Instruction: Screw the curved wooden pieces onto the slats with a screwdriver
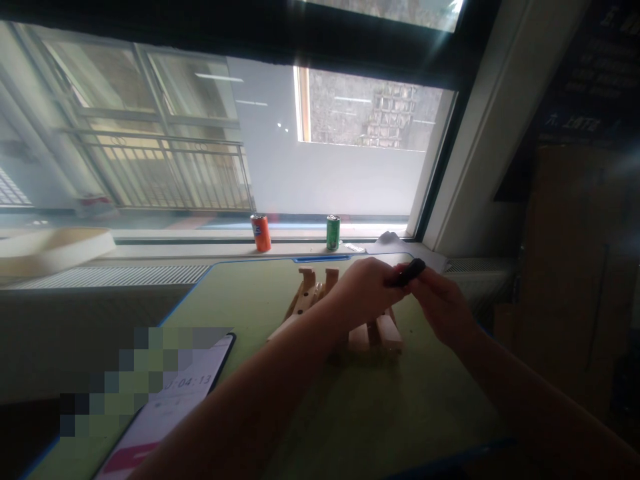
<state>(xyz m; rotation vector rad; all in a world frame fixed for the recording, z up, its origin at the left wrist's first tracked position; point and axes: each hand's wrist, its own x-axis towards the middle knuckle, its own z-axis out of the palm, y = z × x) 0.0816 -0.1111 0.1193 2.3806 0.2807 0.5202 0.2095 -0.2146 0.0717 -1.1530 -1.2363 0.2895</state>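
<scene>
Above the table, both my hands are closed on a short dark cylindrical object [412, 271], whose exact kind I cannot make out. My left hand [367, 285] reaches across from the left and pinches its left end; these fingers are partly hidden. My right hand [444, 305] grips the other side with its fingertips. Beneath my left hand and forearm lies a light wooden piece [307, 298] with dark round spots, like holes. Pale wooden blocks [390, 332] stick out below the hand. My left arm covers much of the wooden parts.
The pale green table [240, 287] has a blue edge. At its left lies a phone or tablet [187, 383] showing a timer. An orange can [261, 233] and a green can [333, 233] stand on the windowsill. Crumpled paper [410, 248] and a cream tray [60, 248] are there too.
</scene>
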